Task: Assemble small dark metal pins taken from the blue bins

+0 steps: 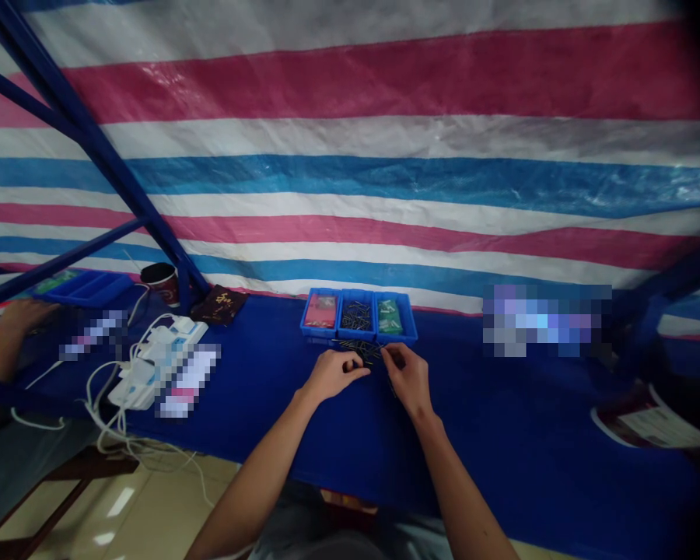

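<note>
A loose pile of thin dark metal pins or screws [358, 349] lies on the blue table just in front of a three-part blue tray [358, 336]. At the pile's near left edge is my left hand [334, 375], its fingers curled and the thumb stretched toward the index finger. My right hand [409, 377] pinches with thumb and index finger at the pile's right end. Whatever is in either hand is too small to make out. More dark pins [355, 315] fill the tray's middle compartment. Its left one holds a pink piece [320, 312], its right one green-and-white pieces [389, 316].
To the left are a white power strip [172, 350] with tangled cables, a dark packet [218, 304] and a cup [160, 281]. Another person's hand [29, 315] is at the far left by a blue tray [93, 288]. Blue frame bars [110, 171] slant upward there. A round container [656, 420] stands right.
</note>
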### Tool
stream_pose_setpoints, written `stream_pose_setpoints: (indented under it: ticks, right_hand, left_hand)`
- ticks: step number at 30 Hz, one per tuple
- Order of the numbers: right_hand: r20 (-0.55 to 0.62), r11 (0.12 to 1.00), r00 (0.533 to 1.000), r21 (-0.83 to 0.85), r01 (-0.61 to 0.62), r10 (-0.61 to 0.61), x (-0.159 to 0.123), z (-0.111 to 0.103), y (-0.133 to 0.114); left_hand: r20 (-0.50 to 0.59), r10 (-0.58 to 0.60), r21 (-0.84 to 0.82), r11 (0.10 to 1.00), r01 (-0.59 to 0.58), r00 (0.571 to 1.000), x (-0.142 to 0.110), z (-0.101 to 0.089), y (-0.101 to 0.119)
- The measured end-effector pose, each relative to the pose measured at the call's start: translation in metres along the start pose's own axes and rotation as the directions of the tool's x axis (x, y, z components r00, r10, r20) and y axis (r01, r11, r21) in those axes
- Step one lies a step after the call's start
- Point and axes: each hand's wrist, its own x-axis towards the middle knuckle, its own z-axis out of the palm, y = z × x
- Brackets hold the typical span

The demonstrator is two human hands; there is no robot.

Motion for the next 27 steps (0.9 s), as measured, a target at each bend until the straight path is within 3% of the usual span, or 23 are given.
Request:
stream_pose_setpoints:
  ticks: [6,13,16,27]
  right_hand:
    - [0.283,0.963,0.954,0.211,-0.167,0.103,0.003,-0.029,0.002]
    - [0.575,0.9,0.814,0.309,-0.307,0.08,-0.027,-0.055,-0.009]
    - [0.626,0.92,0.778,0.278,-0.277,0.045,-0.033,-0.052,-0.01]
    - [0.649,0.922,0.761,0.305,-0.238,-0.018,-0.003,-0.029,-0.001]
  left_hand:
    - [-0.034,0.008,-0.01,1.0,-0.008,0.999,0.001,-0.002,0.0]
    - [-0.022,-0.004,-0.004,1.0,0.004,1.0,0.001,-0.003,0.002]
    - [-0.015,-0.017,-0.015,1.0,0.017,1.0,0.001,-0.004,0.003]
    - [-0.024,0.015,-0.049,0.999,-0.017,1.0,0.002,-0.003,-0.001]
